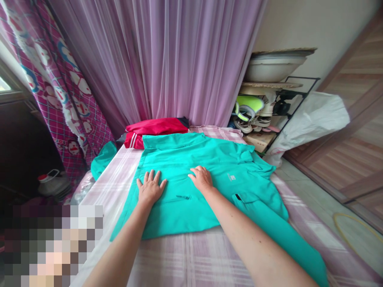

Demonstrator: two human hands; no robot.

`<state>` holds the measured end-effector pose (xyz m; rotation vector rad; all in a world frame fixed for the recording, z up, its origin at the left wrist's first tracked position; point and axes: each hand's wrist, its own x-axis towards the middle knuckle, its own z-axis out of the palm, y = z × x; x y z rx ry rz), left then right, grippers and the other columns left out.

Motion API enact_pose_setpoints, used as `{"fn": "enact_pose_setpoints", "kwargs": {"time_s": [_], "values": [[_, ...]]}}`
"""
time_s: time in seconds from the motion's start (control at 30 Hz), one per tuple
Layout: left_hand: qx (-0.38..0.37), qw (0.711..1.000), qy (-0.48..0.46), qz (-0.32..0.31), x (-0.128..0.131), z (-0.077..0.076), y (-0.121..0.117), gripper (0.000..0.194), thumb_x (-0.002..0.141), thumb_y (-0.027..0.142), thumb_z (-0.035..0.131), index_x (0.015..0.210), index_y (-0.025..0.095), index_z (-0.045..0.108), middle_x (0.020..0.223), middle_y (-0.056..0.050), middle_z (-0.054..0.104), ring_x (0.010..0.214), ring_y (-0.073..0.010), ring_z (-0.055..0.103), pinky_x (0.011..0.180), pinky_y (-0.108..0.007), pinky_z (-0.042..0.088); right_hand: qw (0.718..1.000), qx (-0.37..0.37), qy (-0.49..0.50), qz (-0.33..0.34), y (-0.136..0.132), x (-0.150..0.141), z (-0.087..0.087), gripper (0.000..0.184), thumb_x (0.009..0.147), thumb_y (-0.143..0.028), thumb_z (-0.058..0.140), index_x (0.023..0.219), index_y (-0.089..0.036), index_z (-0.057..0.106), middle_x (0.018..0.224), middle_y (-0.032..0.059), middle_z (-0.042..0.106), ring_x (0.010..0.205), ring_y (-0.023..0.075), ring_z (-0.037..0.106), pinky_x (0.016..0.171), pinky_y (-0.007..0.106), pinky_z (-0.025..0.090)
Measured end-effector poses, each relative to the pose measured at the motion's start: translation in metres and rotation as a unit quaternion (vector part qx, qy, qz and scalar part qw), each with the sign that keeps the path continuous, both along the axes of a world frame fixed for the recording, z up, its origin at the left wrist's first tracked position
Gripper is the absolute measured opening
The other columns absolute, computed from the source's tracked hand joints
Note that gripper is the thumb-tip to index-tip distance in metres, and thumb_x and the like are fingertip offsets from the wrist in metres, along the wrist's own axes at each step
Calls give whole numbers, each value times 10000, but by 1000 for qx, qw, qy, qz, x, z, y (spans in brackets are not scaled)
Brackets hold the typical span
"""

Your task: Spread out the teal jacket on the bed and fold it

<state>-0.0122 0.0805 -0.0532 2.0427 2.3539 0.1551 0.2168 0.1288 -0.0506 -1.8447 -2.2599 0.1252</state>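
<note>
A teal jacket (179,217) lies spread over a plaid cloth, its hem toward the left and its collar end at the right. One sleeve stretches to the lower right, with a dark tab near its cuff. My left hand (150,187) rests flat on the jacket's left part, fingers spread. Farther right, my right hand (201,177) touches the jacket's middle with its fingers loosely bent and nothing visible in them. Between and below the hands shows a zipped pocket (183,197). A small pale logo (231,177) sits right of my right hand.
A folded red garment (157,126) lies at the far edge of the plaid cloth (185,259). Purple curtains (179,59) hang behind. At the right stand a shoe rack (302,95) with basins (275,67) and a white plastic bag (317,119). A lidded jug (54,181) is at left.
</note>
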Motion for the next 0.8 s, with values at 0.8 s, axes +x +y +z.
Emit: {"fn": "enact_pose_setpoints", "kwargs": {"time_s": [0.8], "values": [[118, 980, -103, -124, -21, 4, -28, 375, 951, 398, 390, 1117, 231, 681, 1141, -63, 712, 1096, -223, 635, 990, -350, 481, 953, -242, 8, 179, -110, 90, 34, 842, 743, -553, 706, 1496, -304, 422, 1624, 81, 260, 1482, 298, 247, 1190, 470, 217]]}}
